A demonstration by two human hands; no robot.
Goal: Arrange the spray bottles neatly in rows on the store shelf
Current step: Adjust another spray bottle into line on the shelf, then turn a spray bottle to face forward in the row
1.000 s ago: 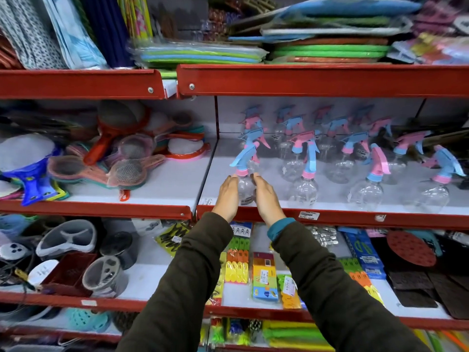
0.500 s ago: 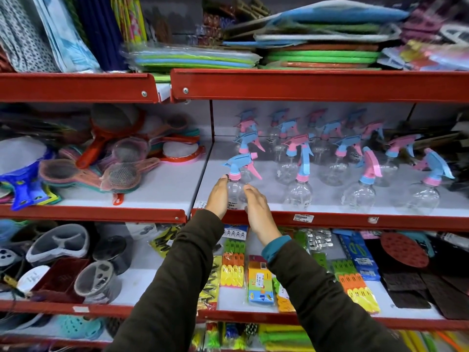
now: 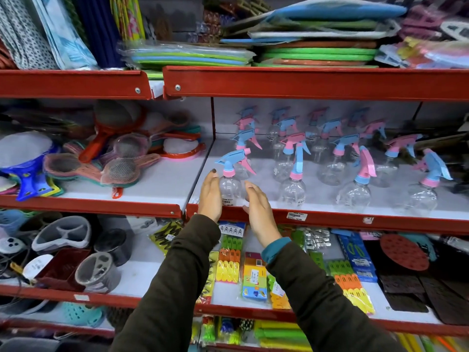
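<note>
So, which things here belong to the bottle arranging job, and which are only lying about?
Part of the job:
- front-left spray bottle, between left hand and right hand
- other spray bottles in rows
- red-edged shelf that holds them

Not part of it:
- mesh strainers
- clothes pegs packs
- folded mats above
- grey holders

The right hand (image 3: 257, 212) has come off the front-left spray bottle (image 3: 229, 188), lower centre of frame, fingers now spread beside it.
</note>
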